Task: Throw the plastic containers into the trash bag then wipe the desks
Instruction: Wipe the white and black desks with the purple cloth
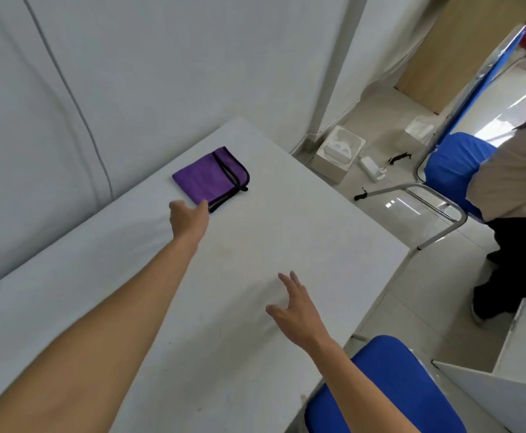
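A folded purple cloth with black trim lies near the far end of the white desk, close to the wall. My left hand is stretched out to it, fingertips at its near corner; whether they pinch it is hidden. My right hand hovers over the desk's near right part, fingers spread, holding nothing. No plastic containers or trash bag are in view.
A blue chair stands at the desk's near right edge. A second blue chair with a metal frame is further right, beside a standing person. White boxes sit on the floor by the wall.
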